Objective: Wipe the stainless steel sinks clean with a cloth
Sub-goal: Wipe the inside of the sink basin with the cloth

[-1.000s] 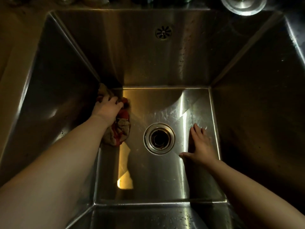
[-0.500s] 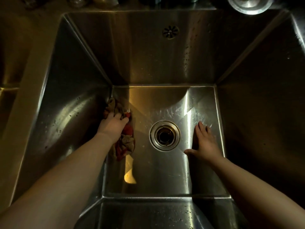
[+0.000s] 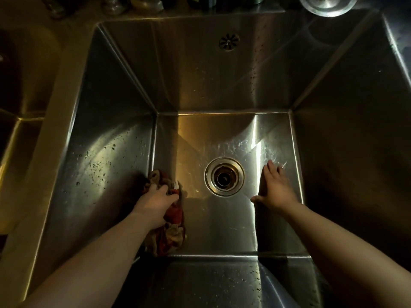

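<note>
The left hand (image 3: 155,202) reaches down, fingers curled round the crumpled red cloth (image 3: 171,236) on the sink (image 3: 200,85) floor, partly hiding it. The right hand (image 3: 277,192) lies flat, fingers straight; the drain (image 3: 224,176) sits between the hands.

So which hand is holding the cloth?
The left hand grips the red and tan cloth beside the left wall of the sink; the right hand lies flat on the floor, fingers straight, holding nothing.

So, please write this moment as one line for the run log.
left hand: grips cloth, at sink floor's left edge | right hand: flat on floor, right of drain | left wall: specks visible
</note>
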Available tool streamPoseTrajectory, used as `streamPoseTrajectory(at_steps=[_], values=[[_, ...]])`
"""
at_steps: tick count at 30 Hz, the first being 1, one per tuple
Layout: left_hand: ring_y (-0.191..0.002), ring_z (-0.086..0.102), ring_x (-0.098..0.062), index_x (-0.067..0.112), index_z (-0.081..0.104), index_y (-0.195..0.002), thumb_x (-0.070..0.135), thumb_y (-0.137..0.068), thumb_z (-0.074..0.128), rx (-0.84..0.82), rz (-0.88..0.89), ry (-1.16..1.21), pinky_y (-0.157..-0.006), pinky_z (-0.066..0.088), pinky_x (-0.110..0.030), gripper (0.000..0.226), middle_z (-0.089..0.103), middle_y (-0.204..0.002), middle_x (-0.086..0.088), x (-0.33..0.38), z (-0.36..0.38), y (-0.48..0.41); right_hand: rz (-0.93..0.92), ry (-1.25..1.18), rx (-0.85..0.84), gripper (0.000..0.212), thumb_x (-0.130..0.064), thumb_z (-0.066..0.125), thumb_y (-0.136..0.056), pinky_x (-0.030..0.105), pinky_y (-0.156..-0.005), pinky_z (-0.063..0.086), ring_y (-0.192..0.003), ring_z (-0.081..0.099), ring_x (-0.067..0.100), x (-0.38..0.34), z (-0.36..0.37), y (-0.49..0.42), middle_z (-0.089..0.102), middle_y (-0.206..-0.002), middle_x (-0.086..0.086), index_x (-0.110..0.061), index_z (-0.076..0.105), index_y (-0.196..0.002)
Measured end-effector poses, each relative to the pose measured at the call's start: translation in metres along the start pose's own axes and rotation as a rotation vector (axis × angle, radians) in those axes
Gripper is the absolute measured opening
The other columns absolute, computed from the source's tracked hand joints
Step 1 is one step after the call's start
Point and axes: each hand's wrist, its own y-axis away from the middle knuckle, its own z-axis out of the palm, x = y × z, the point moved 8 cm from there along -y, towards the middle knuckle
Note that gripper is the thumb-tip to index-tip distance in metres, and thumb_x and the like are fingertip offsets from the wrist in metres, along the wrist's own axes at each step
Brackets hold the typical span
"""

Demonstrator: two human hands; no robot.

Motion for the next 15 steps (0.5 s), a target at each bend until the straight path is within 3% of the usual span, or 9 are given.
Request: streamPoseTrajectory(at_steps=[6, 15], values=[[-0.12, 0.032, -0.024, 0.036, 0.042, -0.126, 0.031, -0.077, 0.069, 0.055, 0.025, 0.066, -0.087, 0.045, -0.034, 0.056, 0.037, -0.129, 0.0, -0.002, -0.009, -0.005, -0.006, 0.006, 0.006, 0.111, -0.049, 0.074, -0.072, 0.051, -0.115, 0.016, -0.144, -0.009, 0.03, 0.001, 0.0, 0.0, -0.011, -0.158, 0.001, -0.014, 0.002, -0.15], [-0.124, 0.03, -0.027, 0.033, 0.043, -0.127, 0.029, -0.078, 0.069, 0.189, 0.017, 0.178, -0.1, 0.039, -0.041, 0.056, 0.039, -0.132, -0.003, 0.005, -0.057, -0.046, -0.013, -0.025, 0.024, 0.111, -0.049, 0.074, -0.072, 0.049, -0.116, 0.013, -0.144, -0.01, 0.028, 0.003, 0.003, 0.0, -0.011, -0.158, 0.0, -0.016, 0.002, -0.15]])
